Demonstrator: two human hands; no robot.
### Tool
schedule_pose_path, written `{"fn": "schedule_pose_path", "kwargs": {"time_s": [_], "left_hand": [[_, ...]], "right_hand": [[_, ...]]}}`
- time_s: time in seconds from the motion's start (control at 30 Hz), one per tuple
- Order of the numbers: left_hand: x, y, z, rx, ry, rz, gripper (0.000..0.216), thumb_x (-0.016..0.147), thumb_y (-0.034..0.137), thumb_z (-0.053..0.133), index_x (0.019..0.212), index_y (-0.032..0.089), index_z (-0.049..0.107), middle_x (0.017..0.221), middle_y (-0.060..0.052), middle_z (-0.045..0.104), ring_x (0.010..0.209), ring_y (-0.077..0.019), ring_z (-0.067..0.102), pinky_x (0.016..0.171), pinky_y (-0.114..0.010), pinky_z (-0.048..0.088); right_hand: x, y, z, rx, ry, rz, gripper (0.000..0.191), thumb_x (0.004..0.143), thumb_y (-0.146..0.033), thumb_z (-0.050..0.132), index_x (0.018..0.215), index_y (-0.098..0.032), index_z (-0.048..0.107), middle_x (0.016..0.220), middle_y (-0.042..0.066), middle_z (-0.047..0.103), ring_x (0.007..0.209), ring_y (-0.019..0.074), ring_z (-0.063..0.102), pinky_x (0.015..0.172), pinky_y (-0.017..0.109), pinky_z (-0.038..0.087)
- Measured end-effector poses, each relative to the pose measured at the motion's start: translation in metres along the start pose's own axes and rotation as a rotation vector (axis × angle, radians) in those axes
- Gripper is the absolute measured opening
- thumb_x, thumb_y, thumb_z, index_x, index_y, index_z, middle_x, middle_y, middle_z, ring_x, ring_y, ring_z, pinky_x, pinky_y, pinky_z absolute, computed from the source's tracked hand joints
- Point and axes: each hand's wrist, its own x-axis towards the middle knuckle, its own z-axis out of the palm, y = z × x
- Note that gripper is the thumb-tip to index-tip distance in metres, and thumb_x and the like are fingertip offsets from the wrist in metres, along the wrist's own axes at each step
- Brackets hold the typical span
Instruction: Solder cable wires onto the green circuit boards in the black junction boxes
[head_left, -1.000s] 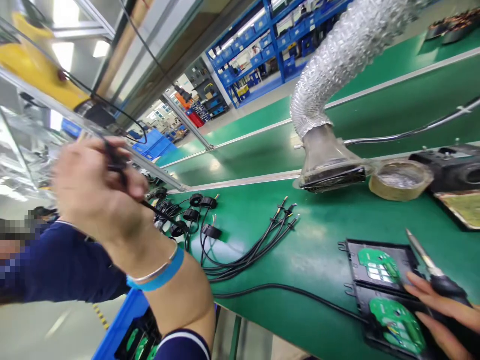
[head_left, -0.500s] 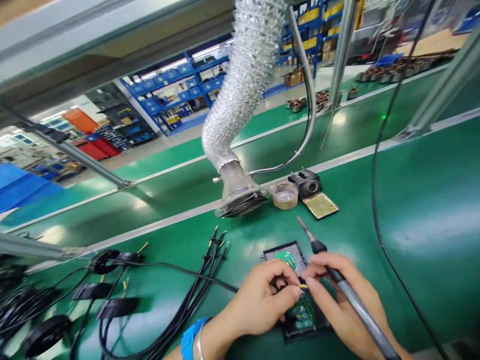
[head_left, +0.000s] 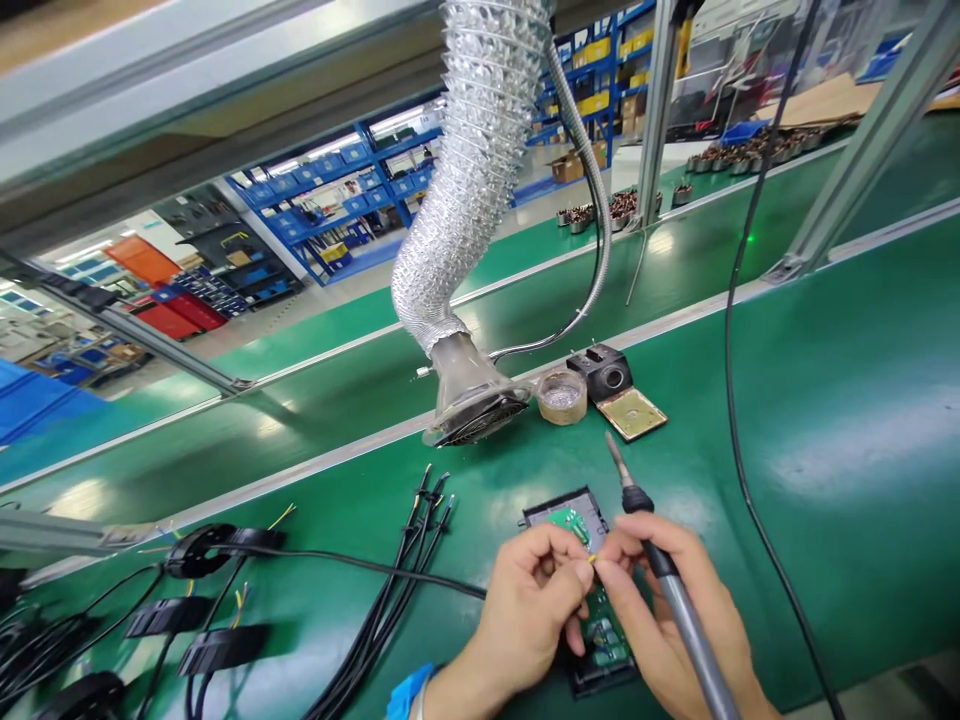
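Our left hand [head_left: 525, 610] and right hand [head_left: 667, 610] pinched a thin yellow wire end [head_left: 592, 560] between fingertips over the black tray [head_left: 592, 670] of green boards. The right also gripped the soldering iron [head_left: 679, 600]. We judged the wire light, limp and fragile, best held near its tip. Beyond stood the fume hose [head_left: 472, 400].

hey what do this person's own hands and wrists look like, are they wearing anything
Both the left hand and the right hand are bare, with no gloves. The left wrist carries a bright blue wristband and a thin silver bangle beside it. No sleeve shows on either forearm.
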Motion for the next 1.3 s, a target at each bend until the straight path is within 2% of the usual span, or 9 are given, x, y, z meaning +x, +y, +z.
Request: {"fn": "schedule_pose_path", "kwargs": {"time_s": [0.13,0.27,0.33,0.5,0.73,0.9,1.03,1.13,1.3], "left_hand": [[-0.008,-0.009,0.003,0.112,0.085,0.189,0.027,0.089,0.042,0.058,0.094,0.015,0.058,0.066,0.0,0.059,0.045,-0.0079,0.055,0.04,-0.016,0.047],[-0.009,-0.001,-0.005,0.584,0.087,0.682,0.017,0.089,0.016,0.057,0.104,0.02,0.064,0.089,-0.005,0.068,0.073,-0.0125,0.065,0.061,-0.02,0.054],[-0.009,0.006,-0.008,0.725,0.1,0.801,0.019,0.086,0.01,0.058,0.101,0.02,0.066,0.087,-0.004,0.07,0.075,-0.0122,0.065,0.067,-0.02,0.053],[-0.013,0.014,-0.004,0.728,0.197,0.629,0.009,0.088,0.017,0.057,0.086,0.019,0.065,0.073,0.0,0.065,0.068,-0.0115,0.061,0.066,-0.021,0.049],[-0.008,0.008,0.004,0.277,0.211,0.303,0.02,0.093,0.033,0.049,0.08,0.018,0.055,0.082,0.001,0.051,0.055,-0.0068,0.048,0.05,-0.021,0.039],[-0.009,0.018,-0.002,0.573,0.058,0.343,0.015,0.091,0.024,0.051,0.077,0.018,0.053,0.077,0.001,0.051,0.073,-0.0118,0.049,0.067,-0.023,0.038],[-0.014,0.024,-0.002,0.751,-0.023,0.361,0.01,0.085,0.017,0.052,0.075,0.017,0.051,0.077,0.0,0.051,0.073,-0.0125,0.048,0.066,-0.024,0.036],[-0.017,0.025,-0.002,0.798,-0.025,0.37,0.008,0.085,0.016,0.05,0.077,0.017,0.051,0.08,-0.001,0.052,0.075,-0.0134,0.049,0.067,-0.024,0.037],[-0.021,0.024,-0.001,0.884,-0.103,0.325,0.003,0.082,0.016,0.05,0.081,0.018,0.052,0.085,-0.002,0.055,0.076,-0.0145,0.052,0.066,-0.025,0.038]], "right_hand": [[-0.003,-0.007,0.009,-0.124,0.154,-0.101,0.027,0.088,-0.016,0.056,0.114,-0.017,0.049,0.082,0.0,0.063,0.07,0.0078,0.066,0.071,0.014,0.055],[0.004,-0.01,0.005,-0.246,0.173,-0.215,0.023,0.088,-0.015,0.058,0.11,-0.016,0.053,0.085,0.002,0.065,0.074,0.0083,0.066,0.075,0.014,0.054],[0.007,-0.013,0.001,-0.25,0.153,-0.205,0.02,0.089,-0.017,0.057,0.109,-0.017,0.053,0.083,0.001,0.065,0.072,0.0084,0.066,0.072,0.013,0.055],[0.003,-0.019,0.002,-0.111,0.088,-0.067,0.024,0.088,-0.015,0.058,0.11,-0.02,0.051,0.081,-0.001,0.064,0.071,0.0092,0.065,0.068,0.016,0.055],[-0.009,-0.009,0.017,0.107,0.022,0.123,0.028,0.087,-0.013,0.057,0.112,-0.022,0.047,0.084,0.001,0.06,0.072,0.011,0.062,0.069,0.023,0.055],[0.001,-0.01,0.002,0.135,-0.053,0.125,0.035,0.085,-0.017,0.061,0.117,-0.021,0.047,0.096,0.005,0.062,0.086,0.0151,0.064,0.076,0.028,0.057],[0.006,-0.018,-0.015,-0.006,-0.143,0.02,0.03,0.086,-0.016,0.06,0.114,-0.021,0.05,0.084,0.001,0.065,0.074,0.0113,0.065,0.074,0.022,0.056],[0.007,-0.022,-0.022,-0.153,-0.204,-0.023,0.031,0.088,-0.018,0.059,0.117,-0.021,0.049,0.087,0.001,0.067,0.073,0.0105,0.066,0.073,0.018,0.056],[0.007,-0.024,-0.029,-0.199,-0.307,-0.031,0.026,0.091,-0.018,0.049,0.117,-0.022,0.046,0.083,-0.001,0.065,0.068,0.0077,0.065,0.065,0.012,0.053]]}}
